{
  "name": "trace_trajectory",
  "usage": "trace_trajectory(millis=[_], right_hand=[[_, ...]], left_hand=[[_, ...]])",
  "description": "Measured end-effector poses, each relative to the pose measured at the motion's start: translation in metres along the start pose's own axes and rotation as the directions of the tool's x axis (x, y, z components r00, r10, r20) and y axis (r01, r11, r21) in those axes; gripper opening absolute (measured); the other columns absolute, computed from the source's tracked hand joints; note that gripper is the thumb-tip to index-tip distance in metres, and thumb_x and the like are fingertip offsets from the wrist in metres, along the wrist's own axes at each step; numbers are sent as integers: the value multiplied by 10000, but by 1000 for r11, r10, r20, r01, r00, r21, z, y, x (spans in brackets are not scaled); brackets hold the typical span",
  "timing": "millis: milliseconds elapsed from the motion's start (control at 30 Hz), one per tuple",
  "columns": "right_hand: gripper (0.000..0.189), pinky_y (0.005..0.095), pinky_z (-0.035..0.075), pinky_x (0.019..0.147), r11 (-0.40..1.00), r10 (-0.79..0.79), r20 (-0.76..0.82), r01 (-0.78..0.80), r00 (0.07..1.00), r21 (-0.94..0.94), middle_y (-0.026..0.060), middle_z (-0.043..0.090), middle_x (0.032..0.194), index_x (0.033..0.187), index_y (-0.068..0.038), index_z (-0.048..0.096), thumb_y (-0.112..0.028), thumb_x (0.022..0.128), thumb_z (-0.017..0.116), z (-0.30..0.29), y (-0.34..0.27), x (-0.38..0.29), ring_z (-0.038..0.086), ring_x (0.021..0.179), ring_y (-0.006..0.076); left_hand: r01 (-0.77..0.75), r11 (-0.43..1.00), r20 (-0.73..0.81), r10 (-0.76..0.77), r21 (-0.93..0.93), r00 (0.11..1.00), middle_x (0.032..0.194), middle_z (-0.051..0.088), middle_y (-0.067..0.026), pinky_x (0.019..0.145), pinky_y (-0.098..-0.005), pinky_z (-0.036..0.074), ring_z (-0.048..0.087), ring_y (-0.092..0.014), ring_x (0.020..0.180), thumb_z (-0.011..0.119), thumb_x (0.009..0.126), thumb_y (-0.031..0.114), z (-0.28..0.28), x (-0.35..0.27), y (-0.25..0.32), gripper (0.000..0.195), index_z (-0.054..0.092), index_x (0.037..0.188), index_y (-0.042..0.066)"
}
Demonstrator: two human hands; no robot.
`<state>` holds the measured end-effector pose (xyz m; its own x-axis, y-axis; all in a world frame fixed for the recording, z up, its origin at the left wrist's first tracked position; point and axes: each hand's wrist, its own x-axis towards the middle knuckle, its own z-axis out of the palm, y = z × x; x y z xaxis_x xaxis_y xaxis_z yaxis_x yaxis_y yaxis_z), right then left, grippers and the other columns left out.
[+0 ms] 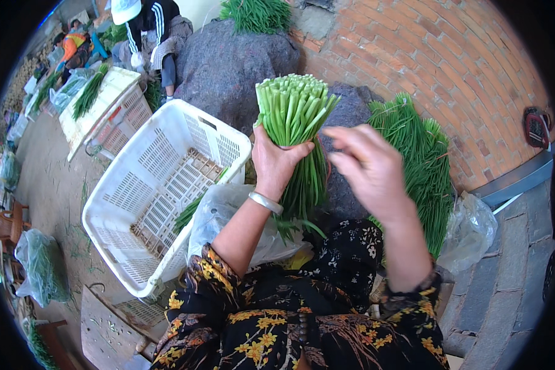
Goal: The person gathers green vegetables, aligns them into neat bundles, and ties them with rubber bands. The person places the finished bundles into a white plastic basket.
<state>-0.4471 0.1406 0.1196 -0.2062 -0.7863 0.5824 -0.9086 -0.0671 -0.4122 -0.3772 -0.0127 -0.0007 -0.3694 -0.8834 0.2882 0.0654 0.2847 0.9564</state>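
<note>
My left hand (280, 159) grips a thick bunch of garlic chives (295, 108), held with the pale cut ends up and the leaves hanging down. Its thumb lies across the stalks, and a silver bangle circles the wrist. At the bunch's right side, a thin reddish tie (327, 159) loops partly around the stems. My right hand (367, 162) is beside that tie, its fingers bent and motion-blurred. Whether the fingertips pinch the tie cannot be told.
A white plastic crate (120, 240) stands at left, with a few chives inside and a clear plastic bag (222, 212) over its near edge. More chive bunches (411, 171) lie at right on grey cloth (347, 185). Another person (155, 37) sits beyond the crate.
</note>
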Motion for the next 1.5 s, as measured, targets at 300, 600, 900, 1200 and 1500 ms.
trace_trajectory(millis=[300, 600, 900, 1200, 1500], right_hand=[[246, 239, 525, 761, 938, 210, -300, -104, 931, 332, 51, 620, 996, 1091, 12, 658, 75, 854, 639, 8, 23, 0, 616, 888, 109], [163, 331, 507, 616, 957, 144, -189, -88, 971, 276, 97, 599, 843, 903, -8, 610, -17, 792, 729, 39, 23, -1, 622, 689, 232], [745, 392, 478, 960, 906, 332, -140, -274, 933, 324, 194, 593, 1243, 1402, -14, 443, -188, 766, 788, 39, 29, -28, 602, 1112, 285], [979, 374, 374, 1092, 573, 404, 26, -275, 914, 772, 134, 502, 1337, 1440, 3, 268, -93, 639, 822, 70, 43, -10, 502, 1250, 240], [965, 485, 429, 992, 931, -193, 125, 142, 973, 336, 124, 600, 1266, 1400, -83, 417, -357, 590, 864, 103, 14, 13, 580, 1165, 297]], left_hand=[[95, 856, 155, -18, -509, 988, 1102, 643, -113, 875, -331, 523, 644, -208, 966, 804, 674, 111, -15, -18, 4, 680, 452, 1240, -24], [240, 860, 367, -66, -450, 928, 1204, 591, -98, 940, -323, 494, 600, -181, 1061, 844, 620, 140, -17, -32, -8, 792, 443, 1286, -10], [118, 898, 171, -49, -423, 984, 1197, 574, -107, 959, -327, 476, 582, -199, 1077, 868, 620, 89, -17, -47, -16, 822, 398, 1288, 1], [-377, 921, 215, 350, 96, 912, 1422, 352, -273, 1128, -497, 267, 348, -433, 1331, 806, 679, 136, -4, -68, 22, 1074, 142, 1501, -56], [-13, 983, 357, -54, 182, 932, 1281, 597, -183, 989, -393, 486, 607, -269, 1138, 689, 814, -8, -181, -85, -21, 592, 471, 1365, -25]])
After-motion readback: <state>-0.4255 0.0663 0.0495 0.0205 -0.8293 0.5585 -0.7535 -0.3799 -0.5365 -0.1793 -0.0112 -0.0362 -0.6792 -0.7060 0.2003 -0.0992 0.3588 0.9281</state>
